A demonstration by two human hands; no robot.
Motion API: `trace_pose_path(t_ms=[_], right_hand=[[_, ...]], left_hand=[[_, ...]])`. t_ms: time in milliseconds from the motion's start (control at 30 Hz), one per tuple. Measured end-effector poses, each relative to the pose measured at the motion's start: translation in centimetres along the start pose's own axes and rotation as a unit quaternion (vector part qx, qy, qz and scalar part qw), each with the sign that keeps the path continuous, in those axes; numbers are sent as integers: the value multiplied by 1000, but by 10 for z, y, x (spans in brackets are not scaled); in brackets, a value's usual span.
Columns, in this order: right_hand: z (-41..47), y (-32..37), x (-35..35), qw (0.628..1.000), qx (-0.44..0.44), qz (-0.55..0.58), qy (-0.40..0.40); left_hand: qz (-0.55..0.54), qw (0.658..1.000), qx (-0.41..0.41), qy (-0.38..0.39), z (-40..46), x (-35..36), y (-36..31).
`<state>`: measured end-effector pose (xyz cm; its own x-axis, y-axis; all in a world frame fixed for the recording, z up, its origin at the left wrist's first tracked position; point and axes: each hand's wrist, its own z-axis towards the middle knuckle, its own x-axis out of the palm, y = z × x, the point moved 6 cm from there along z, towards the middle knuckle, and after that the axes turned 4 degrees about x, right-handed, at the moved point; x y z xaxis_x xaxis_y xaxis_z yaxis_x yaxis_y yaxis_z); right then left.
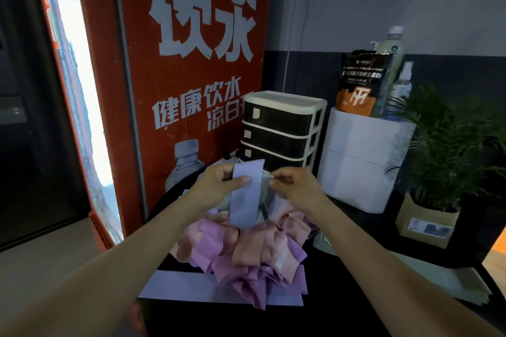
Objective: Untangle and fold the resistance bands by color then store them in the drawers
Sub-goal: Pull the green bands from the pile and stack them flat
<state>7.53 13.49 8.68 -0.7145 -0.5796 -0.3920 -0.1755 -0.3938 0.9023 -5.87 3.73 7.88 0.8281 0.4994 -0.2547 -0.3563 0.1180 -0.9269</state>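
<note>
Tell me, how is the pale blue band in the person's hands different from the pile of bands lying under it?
The pale blue band is held up in the air, a single smooth strip; the pile of bands lies on the dark table, crumpled and tangled. The held band is pale blue; the pile is mostly pink, peach and purple. The left hand pinches the blue band, the right hand a pale strip beside it; neither touches the pile. Both are flat, wide stretch bands.

Behind the left hand and right hand, the drawer unit's lowest drawer is covered. The lilac band they hold hides the tangle beneath it. Beyond the right hand, the pouch's small print blurs out, and the plant runs off frame.
</note>
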Motion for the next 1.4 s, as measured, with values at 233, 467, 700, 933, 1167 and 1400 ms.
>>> trace_pose_path(t_ms=[233, 467, 700, 933, 1167, 1400], right_hand=[[5, -15, -39, 957, 99, 226, -155], [8, -44, -39, 934, 150, 251, -204], [14, -41, -32, 978, 57, -105, -169], [-6, -5, 28, 966, -135, -220, -31], [-2, -20, 53, 961, -101, -242, 94], [-13, -22, 78, 919, -145, -303, 204]], left_hand=[[25, 987, -65, -148, -4, -53, 25], [-149, 949, -177, -214, -10, -46, 56], [-120, 956, -192, -189, -6, -32, 66], [-92, 962, -199, -163, -7, -26, 81], [-134, 971, -165, -113, -13, -23, 74], [-100, 976, -157, -110, -12, -13, 83]])
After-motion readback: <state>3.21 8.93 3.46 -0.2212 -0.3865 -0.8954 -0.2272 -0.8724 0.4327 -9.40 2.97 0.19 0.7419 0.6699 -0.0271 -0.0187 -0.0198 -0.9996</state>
